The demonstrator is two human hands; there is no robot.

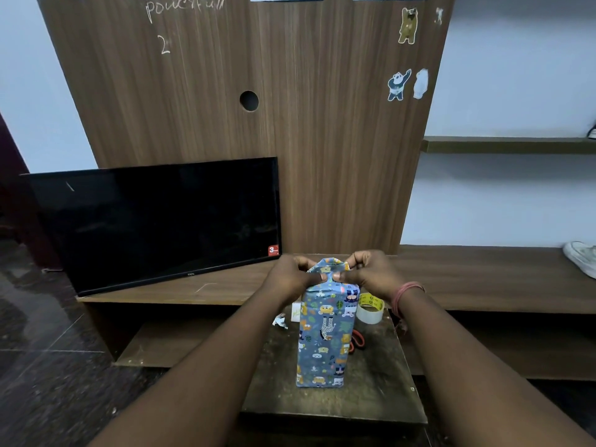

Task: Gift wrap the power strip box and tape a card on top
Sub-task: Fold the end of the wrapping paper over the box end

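Observation:
The power strip box (325, 337) stands upright on a small dark table (374, 391), covered in blue wrapping paper with cartoon animals. Its open paper end (327, 267) sticks up at the top. My left hand (292, 275) pinches that paper end from the left and my right hand (367, 272) pinches it from the right, thumbs nearly meeting in front. A roll of clear tape (370, 307) lies just right of the box. A small white card (296, 312) shows behind the box on the left.
Red-handled scissors (358, 341) peek out from behind the box on the right. A crumpled paper scrap (280, 321) lies at the table's far left. A black TV (154, 224) leans on the wooden shelf unit behind. A white shoe (580, 256) rests at the far right.

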